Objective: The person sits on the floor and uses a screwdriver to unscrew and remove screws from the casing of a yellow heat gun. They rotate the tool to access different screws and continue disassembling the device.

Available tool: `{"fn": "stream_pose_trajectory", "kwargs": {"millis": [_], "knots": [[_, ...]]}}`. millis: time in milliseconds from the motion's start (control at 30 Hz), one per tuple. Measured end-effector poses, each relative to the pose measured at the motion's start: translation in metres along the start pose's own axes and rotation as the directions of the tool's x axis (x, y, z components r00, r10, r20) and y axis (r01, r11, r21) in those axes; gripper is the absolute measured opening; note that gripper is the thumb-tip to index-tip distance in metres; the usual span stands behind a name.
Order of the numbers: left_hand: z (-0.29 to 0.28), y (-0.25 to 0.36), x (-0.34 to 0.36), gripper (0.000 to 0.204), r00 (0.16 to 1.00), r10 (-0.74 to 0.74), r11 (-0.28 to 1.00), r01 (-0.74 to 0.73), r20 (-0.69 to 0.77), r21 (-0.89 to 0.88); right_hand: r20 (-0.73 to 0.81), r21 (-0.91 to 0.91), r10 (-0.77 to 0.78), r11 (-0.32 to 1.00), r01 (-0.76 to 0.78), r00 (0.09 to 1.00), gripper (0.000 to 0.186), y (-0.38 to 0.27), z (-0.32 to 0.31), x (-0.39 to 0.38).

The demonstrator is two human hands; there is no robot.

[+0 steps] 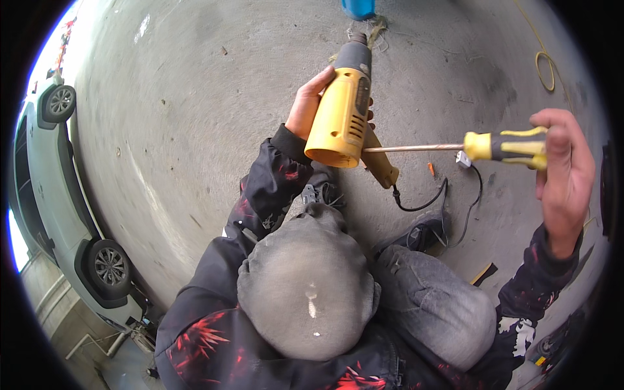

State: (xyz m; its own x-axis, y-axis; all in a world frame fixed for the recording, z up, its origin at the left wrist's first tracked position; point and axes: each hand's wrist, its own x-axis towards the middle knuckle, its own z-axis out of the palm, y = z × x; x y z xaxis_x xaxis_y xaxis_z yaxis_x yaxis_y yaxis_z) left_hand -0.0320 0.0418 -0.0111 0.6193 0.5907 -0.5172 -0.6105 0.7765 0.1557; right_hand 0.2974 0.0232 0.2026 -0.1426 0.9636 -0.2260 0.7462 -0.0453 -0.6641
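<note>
My left hand (305, 107) is wrapped round the yellow body of a heat gun (338, 117) with a dark grey nozzle. Its nozzle points away from me, and the round rear end, facing me, looks uncovered. In my right hand (565, 172) I grip the end of a screwdriver (504, 147) with a yellow and grey handle. The long shaft lies level, its tip at the heat gun's side by the top of the grip; whether it sits in a screw hole cannot be seen. A black cord (419, 207) hangs from the grip to a white plug (463, 159).
On the concrete floor (195, 130) lie a small orange piece (431, 169) and a yellow-black tool (484, 273). A blue object (359, 8) stands at the far edge, a yellow hose or cable (550, 71) far right. A parked car (62, 188) is at left.
</note>
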Motion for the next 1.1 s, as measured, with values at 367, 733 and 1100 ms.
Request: {"fn": "stream_pose_trajectory", "kwargs": {"millis": [367,733,1100], "knots": [[0.036,0.010,-0.006,0.062,0.986,0.069,0.976,-0.035,0.150,-0.216,0.006,0.476,-0.017,0.879,0.012,1.000,0.039,0.092,-0.012,0.016],[0.025,0.007,-0.003,0.058,0.993,0.057,0.979,-0.035,0.104,-0.203,-0.082,0.406,-0.026,0.912,0.057,0.996,0.052,0.062,0.010,0.007],[0.021,0.006,-0.006,0.059,0.993,0.086,0.973,-0.066,0.085,-0.222,-0.106,0.467,-0.037,0.880,0.082,0.994,0.048,0.051,0.013,0.002]]}}
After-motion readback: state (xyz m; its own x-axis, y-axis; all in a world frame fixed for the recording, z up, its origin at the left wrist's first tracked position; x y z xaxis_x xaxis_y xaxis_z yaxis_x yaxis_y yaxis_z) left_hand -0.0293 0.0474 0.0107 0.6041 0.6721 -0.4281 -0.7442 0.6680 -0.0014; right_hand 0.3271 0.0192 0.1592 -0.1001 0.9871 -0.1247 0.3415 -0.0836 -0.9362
